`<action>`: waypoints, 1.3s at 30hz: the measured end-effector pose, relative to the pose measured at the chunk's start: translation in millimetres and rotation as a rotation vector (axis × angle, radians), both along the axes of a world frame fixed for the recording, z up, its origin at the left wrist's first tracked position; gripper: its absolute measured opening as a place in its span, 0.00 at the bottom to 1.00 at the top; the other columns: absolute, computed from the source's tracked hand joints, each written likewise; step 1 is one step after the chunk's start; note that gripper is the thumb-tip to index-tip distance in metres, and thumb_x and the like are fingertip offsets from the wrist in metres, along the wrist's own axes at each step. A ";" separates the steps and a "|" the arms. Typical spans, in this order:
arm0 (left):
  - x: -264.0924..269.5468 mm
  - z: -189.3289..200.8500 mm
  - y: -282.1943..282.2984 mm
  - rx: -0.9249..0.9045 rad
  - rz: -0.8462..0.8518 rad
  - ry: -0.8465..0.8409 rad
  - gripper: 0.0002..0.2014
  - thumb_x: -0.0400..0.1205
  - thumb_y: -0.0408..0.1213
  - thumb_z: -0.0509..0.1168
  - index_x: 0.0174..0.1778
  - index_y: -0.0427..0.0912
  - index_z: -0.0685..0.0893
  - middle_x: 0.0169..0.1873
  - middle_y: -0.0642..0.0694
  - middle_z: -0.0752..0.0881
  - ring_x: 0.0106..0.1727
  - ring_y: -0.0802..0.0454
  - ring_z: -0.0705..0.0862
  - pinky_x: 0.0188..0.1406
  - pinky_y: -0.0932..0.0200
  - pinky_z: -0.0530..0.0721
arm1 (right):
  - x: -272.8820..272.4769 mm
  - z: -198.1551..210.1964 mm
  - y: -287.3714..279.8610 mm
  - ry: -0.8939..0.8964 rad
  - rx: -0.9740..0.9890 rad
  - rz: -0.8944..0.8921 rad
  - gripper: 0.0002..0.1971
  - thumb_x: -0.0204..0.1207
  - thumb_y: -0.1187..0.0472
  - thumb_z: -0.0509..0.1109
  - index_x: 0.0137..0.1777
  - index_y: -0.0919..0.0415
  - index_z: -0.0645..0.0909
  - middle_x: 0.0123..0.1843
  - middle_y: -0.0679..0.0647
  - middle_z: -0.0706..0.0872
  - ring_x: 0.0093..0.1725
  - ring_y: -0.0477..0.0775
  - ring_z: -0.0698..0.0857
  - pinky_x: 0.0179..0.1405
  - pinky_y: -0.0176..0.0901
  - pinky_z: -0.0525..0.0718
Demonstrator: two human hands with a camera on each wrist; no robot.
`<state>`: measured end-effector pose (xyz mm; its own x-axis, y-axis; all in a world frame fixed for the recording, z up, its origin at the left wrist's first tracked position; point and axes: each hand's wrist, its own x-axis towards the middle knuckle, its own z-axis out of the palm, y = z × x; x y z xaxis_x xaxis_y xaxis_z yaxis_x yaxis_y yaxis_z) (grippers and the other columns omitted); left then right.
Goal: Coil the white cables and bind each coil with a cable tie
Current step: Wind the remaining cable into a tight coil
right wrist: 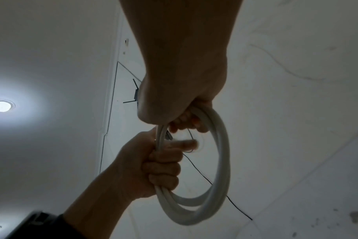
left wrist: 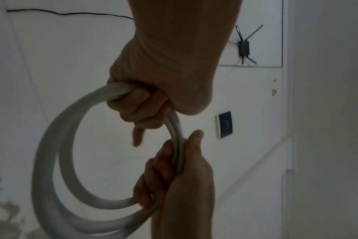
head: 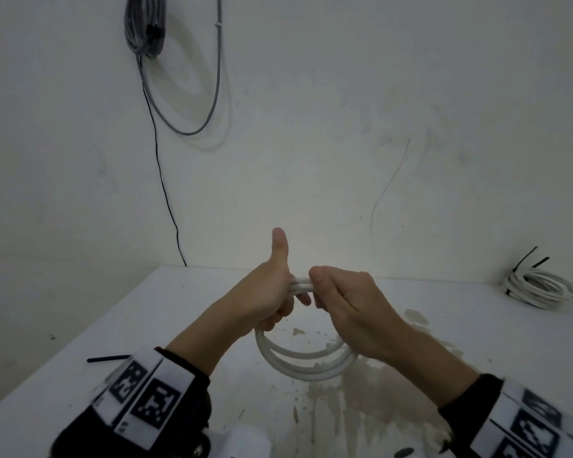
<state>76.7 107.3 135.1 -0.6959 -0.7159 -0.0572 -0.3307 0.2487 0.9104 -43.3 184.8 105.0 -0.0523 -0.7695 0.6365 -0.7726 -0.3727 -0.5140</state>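
White cable coil (head: 306, 365) was gripped at its top by both hands: left hand (head: 272, 292) fingers curled round it, thumb raised; right hand (head: 348, 302) clenched on it.

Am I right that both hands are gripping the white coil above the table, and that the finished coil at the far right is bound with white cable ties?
Not quite: the ties on the finished coil are black, as the head view shows. The rest holds: the left hand and the right hand both grip the white coil above the table.
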 end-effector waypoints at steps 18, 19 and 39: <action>-8.8 4.9 30.0 -0.105 0.232 0.105 0.37 0.78 0.64 0.28 0.81 0.48 0.38 0.44 0.43 0.82 0.37 0.66 0.75 0.48 0.60 0.78 | 2.1 13.9 3.0 0.137 0.300 0.049 0.05 0.83 0.57 0.60 0.50 0.55 0.76 0.34 0.45 0.83 0.29 0.43 0.82 0.34 0.37 0.82; -8.7 5.5 32.0 -0.115 0.211 0.099 0.37 0.77 0.64 0.28 0.81 0.48 0.38 0.46 0.45 0.81 0.33 0.65 0.74 0.42 0.65 0.75 | 4.6 11.7 4.2 0.098 0.317 0.063 0.04 0.83 0.56 0.59 0.51 0.54 0.75 0.35 0.46 0.83 0.32 0.44 0.82 0.37 0.39 0.82; 8.3 -47.4 9.5 -0.087 0.063 0.488 0.16 0.78 0.50 0.61 0.47 0.40 0.80 0.30 0.49 0.84 0.30 0.53 0.88 0.42 0.54 0.89 | -0.7 -2.0 -8.6 -0.827 -0.059 -0.138 0.16 0.79 0.63 0.64 0.31 0.66 0.84 0.19 0.52 0.66 0.18 0.46 0.61 0.16 0.34 0.61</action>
<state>85.0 116.8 87.7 -0.5817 -0.7450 0.3266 0.1122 0.3243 0.9393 -44.0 176.3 103.0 -0.6108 -0.6887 0.3906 -0.1962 -0.3462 -0.9174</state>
